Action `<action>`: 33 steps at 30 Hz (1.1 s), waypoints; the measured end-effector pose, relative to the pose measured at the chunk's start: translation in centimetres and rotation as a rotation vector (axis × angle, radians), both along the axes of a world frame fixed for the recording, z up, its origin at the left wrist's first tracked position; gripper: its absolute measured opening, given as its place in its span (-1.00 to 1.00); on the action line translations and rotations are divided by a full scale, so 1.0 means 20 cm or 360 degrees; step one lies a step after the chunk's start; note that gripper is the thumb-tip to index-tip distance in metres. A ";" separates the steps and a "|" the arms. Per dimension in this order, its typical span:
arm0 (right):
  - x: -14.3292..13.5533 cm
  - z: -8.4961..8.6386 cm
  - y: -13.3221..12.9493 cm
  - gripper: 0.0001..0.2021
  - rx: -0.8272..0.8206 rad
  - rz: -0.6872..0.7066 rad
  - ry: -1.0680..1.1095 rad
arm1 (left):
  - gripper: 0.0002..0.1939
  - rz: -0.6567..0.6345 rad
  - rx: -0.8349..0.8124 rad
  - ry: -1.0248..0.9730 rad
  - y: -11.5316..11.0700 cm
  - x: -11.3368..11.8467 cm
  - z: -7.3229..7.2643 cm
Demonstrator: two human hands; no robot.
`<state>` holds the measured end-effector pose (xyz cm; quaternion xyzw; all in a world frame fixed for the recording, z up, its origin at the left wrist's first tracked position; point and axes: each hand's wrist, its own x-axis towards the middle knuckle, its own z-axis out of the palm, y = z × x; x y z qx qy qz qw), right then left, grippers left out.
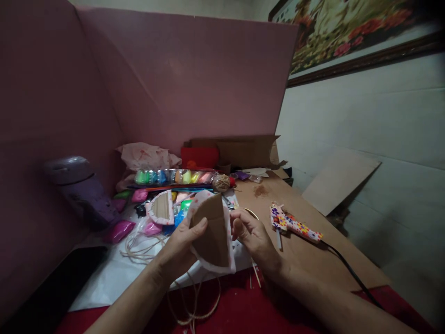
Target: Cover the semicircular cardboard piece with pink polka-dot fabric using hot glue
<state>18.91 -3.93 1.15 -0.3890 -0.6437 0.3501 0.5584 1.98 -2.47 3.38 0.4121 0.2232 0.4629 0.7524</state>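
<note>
A half-round piece of brown cardboard point(212, 236) with a white, pink-spotted fabric edge is held up in front of me. My left hand point(189, 239) grips its left side, thumb lying on the cardboard face and the other fingers hidden behind. At the straight right edge, my right hand point(252, 234) has its fingers curled close to the fabric; whether they pinch it is hard to make out. Behind to the left lies a smaller half-round cardboard piece point(160, 208) with a wrapped fabric rim. To the right rests a flower-patterned glue gun point(295, 225) with its cord.
A cardboard sheet point(333, 255) covers the table's right side. Packs of coloured clay point(174, 176), a twine ball point(221, 183) and crumpled fabric point(148, 157) stand at the back. Loose twine point(193, 315) hangs over the red cloth point(239, 311). A purple bottle point(81, 190) and black phone-like slab point(59, 287) are left.
</note>
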 end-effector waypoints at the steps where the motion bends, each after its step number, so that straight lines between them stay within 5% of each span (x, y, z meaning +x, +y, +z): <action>1: 0.00 0.00 0.00 -0.69 -0.0008 0.0024 0.0028 | -0.65 -0.0047 0.0009 0.0027 0.00 0.00 -0.01; 6: -0.01 0.01 -0.02 -0.79 -0.0067 0.0131 0.0272 | -0.69 -0.0198 0.0070 0.0146 -0.01 0.00 -0.04; 12: -0.01 0.02 -0.04 -0.82 -0.0048 0.0012 0.0393 | -0.67 -0.0244 0.0041 0.0150 -0.01 0.00 -0.05; 24: 0.01 -0.03 -0.02 -0.64 0.0247 -0.0325 -0.0102 | -0.67 -0.0209 0.0008 0.0099 -0.01 0.02 -0.05; 33: 0.00 0.02 -0.09 -0.54 0.0755 -0.0123 -0.0475 | -0.57 -0.0130 0.0057 0.0056 0.02 0.01 -0.04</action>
